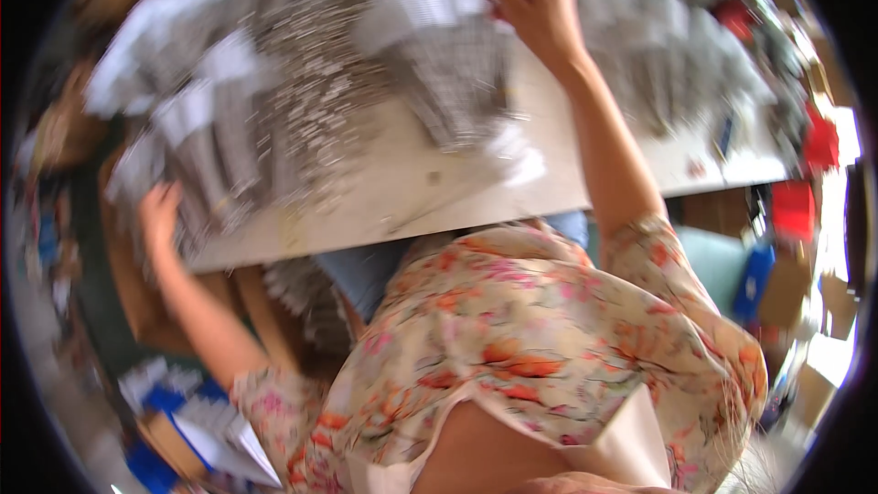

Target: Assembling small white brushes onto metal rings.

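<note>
My right hand (538,14) is stretched toward the far side of the table, its fingers curled beside the white end of a fanned bundle of grey strips (457,64). Whatever those fingers pinch is too blurred to make out. Down at the table's left edge, my left hand (161,212) is against grey bundles with white ends (187,123); motion smears its fingers. Between the bundles lies a spread of many small, shiny grey pieces (320,82).
The pale table (393,192) carries more grey and white bundles (658,55) on the right. An open cardboard box (137,284) stands below its left edge. Red (792,209) and blue (754,279) containers are at the right; blue and white boxes (201,421) sit lower left.
</note>
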Action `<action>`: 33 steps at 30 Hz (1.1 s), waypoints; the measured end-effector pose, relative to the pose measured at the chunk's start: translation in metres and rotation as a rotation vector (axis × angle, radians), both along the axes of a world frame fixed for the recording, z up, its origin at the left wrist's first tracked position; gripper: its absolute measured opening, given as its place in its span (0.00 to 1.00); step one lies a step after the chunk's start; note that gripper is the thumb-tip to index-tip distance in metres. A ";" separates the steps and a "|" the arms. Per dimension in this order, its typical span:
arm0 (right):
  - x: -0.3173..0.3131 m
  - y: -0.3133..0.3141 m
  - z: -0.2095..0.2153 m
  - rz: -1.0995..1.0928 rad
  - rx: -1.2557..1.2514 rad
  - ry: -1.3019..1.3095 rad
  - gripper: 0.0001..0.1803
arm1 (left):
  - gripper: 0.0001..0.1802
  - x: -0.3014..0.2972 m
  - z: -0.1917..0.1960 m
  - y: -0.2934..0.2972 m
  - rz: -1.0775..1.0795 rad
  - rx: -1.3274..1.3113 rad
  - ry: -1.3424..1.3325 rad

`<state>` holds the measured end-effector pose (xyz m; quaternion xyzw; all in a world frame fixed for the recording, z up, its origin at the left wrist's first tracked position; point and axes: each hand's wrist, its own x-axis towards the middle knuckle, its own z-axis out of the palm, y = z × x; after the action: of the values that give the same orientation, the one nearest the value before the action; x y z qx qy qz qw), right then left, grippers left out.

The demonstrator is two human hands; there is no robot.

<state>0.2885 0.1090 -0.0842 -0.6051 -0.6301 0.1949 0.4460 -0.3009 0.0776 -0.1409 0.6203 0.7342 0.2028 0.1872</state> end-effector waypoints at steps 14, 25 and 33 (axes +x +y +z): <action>0.123 -0.088 -0.017 -0.290 -0.287 -0.597 0.16 | 0.05 0.027 0.037 0.003 0.156 -0.157 -0.141; 0.204 -0.059 0.002 -0.419 0.271 -0.441 0.13 | 0.14 0.109 0.081 -0.014 0.192 0.319 -0.389; 0.414 -0.067 0.005 -0.815 0.017 -0.424 0.15 | 0.18 0.168 0.070 -0.016 0.136 0.166 -0.595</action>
<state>0.7029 0.0424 -0.0788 -0.8263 -0.4197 -0.1296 0.3526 -0.1330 0.0619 -0.0709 0.4966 0.6678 0.4466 0.3286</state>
